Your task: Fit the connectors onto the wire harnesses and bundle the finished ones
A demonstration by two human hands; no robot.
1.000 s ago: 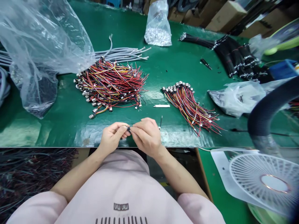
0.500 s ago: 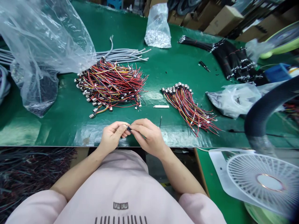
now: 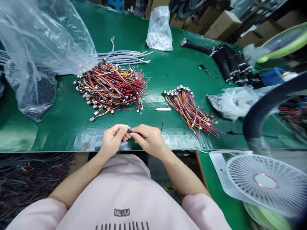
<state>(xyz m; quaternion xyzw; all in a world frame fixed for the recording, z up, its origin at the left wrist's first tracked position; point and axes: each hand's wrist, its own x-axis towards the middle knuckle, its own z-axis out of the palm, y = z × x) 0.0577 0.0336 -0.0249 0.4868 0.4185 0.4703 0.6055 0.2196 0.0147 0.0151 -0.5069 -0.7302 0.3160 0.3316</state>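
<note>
Near the table's front edge, my left hand [image 3: 114,136] pinches one end of a small black cable piece [image 3: 129,131] between thumb and forefinger. My right hand [image 3: 148,137] has its fingers closed on the other end of that piece. Its exact kind is mostly covered by the fingers. Beyond my hands lies a large heap of wire harnesses [image 3: 115,86] with metal connectors and red, black, yellow and white wires. To the right is a smaller bundle of such harnesses [image 3: 189,110], connectors toward the back. Between them lie a white pen-like stick [image 3: 163,109] and a thin black wire [image 3: 161,125].
Clear plastic bags [image 3: 48,44] stand at left, beside grey cables [image 3: 124,57]. A bag of small shiny parts [image 3: 159,32] stands at the back. Black cable bundles [image 3: 225,60], a white plastic bag [image 3: 235,100], a thick black hose [image 3: 254,111] and a fan [image 3: 263,182] occupy the right.
My fingers have shifted slightly along the black piece, and more of it shows between my hands. The whole view has moved a little; the heaps lie as before.
</note>
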